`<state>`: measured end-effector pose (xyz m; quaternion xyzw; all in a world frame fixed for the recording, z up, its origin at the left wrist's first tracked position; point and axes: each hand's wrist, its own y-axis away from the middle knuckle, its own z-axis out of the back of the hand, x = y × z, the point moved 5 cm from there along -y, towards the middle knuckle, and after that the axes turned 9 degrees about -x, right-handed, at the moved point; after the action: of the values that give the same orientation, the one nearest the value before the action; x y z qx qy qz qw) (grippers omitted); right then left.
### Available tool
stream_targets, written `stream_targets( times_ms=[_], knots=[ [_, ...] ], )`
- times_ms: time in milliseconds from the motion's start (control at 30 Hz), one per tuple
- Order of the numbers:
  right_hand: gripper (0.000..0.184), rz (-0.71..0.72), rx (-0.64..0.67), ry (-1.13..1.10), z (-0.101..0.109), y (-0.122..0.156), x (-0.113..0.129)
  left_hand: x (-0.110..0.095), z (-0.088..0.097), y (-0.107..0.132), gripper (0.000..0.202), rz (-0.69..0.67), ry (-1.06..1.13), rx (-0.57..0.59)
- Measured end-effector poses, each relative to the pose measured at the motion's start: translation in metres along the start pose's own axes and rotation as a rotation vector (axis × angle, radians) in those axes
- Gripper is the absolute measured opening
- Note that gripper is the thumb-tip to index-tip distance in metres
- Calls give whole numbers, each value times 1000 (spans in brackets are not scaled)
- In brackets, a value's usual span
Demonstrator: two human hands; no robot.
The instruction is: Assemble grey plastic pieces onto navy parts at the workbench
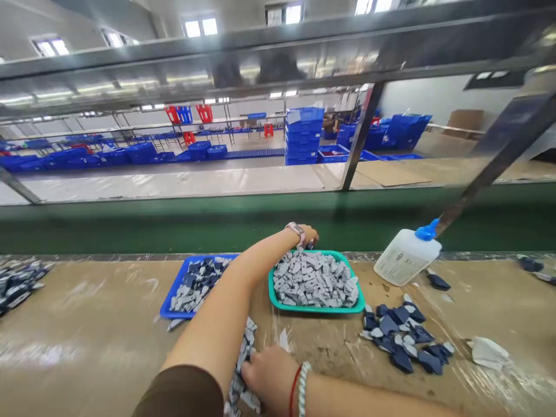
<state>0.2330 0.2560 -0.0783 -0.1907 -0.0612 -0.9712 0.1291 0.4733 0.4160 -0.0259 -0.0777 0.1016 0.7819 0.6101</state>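
My left hand point(310, 234), with a watch on its wrist, reaches to the back rim of the green tray point(317, 311). Its fingers curl down around something small that I cannot make out. Small light-grey pieces point(315, 281) fill that tray. Low in the middle, my right hand point(270, 376) is closed, its knuckles against a strip of loose grey pieces point(238, 385); what its fingers hold is hidden. Left of the green tray, partly behind my left forearm, a blue tray point(171, 301) contains mixed grey and dark navy pieces point(197, 279).
Navy and white pieces point(399, 333) lie scattered to the right. A white bottle with a blue cap point(408, 256) stands tilted near the back edge. More pieces point(19, 281) are heaped at far left. Behind runs a green belt point(174, 226), under a metal shelf frame point(362, 139).
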Motion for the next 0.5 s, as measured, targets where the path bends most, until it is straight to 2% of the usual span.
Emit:
stream_targets(
  times_ms=[100,167,233,300,367,433,500],
  knots=[
    [22,-16,100,36,10,5,3,24,2,7,19,76,55,-13],
    [21,-24,131,53,16,10,3,39,21,27,19,116,102,-112],
    [19,-26,144,73,21,16,4,47,51,61,24,149,154,-264],
    [22,-35,135,100,23,21,6,45,81,111,30,174,207,-434],
    [25,-49,111,127,22,25,9,29,104,173,32,196,250,-590],
    [26,-56,86,150,19,28,12,5,113,243,31,223,276,-727],
    [24,-55,68,172,14,30,16,-23,108,314,28,270,307,-864]
  ],
)
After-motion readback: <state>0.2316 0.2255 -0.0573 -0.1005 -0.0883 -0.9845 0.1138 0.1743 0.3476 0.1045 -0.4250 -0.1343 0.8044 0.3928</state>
